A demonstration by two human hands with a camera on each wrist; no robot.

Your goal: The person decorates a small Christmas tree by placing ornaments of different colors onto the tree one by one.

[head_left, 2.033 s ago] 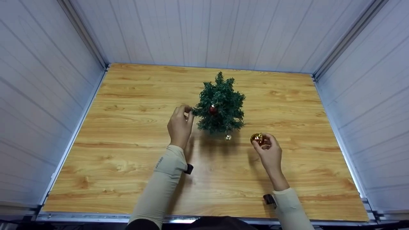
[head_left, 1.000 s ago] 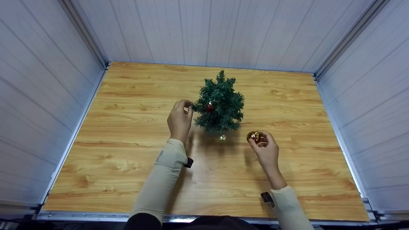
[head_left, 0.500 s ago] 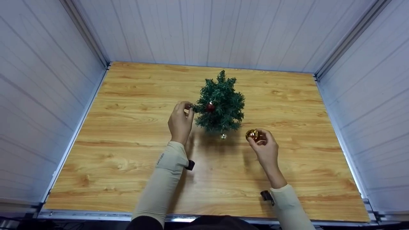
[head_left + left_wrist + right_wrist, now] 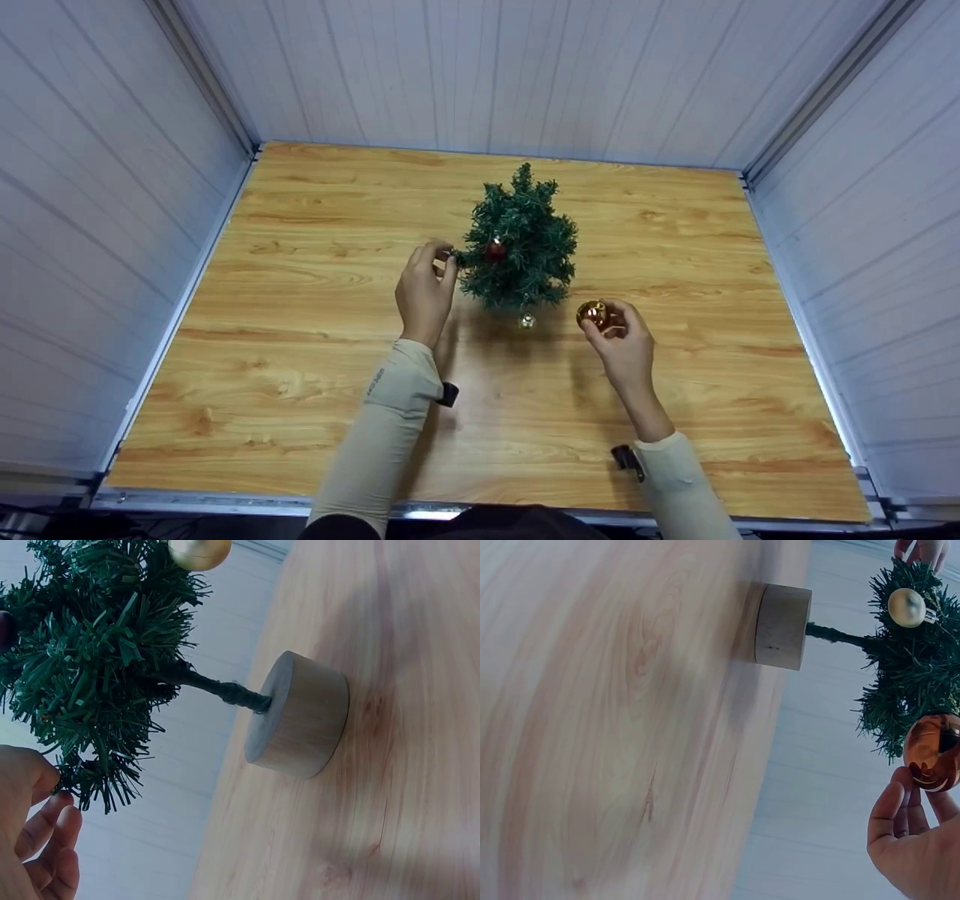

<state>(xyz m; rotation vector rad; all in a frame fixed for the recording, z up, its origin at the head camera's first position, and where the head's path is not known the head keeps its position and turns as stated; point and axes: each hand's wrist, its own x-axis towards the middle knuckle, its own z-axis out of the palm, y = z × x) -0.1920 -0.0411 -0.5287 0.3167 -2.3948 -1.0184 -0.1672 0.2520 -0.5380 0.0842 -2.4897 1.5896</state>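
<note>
A small green artificial Christmas tree [image 4: 517, 225] stands upright on a round wooden base [image 4: 307, 716]. My left hand [image 4: 424, 292] pinches the tip of a branch [image 4: 105, 780] on the tree's left side between thumb and fingers. To the right of the tree, my right hand [image 4: 628, 345] holds a shiny gold bauble [image 4: 592, 316] by thumb and fingertips; it looks copper-coloured in the right wrist view. A dark red bauble [image 4: 495, 250] hangs on the tree's front. Low at the front hangs a smaller pale gold bauble [image 4: 907, 607].
The tree stands near the middle of a wood-grain table [image 4: 300, 300]. White panel walls [image 4: 480, 75] close off the back and both sides. A metal edge [image 4: 202, 502] runs along the table's front.
Over two seconds my right hand with the gold bauble has moved slightly up and left. The tree shifted a little, and my left hand keeps its pinch on the branch.
</note>
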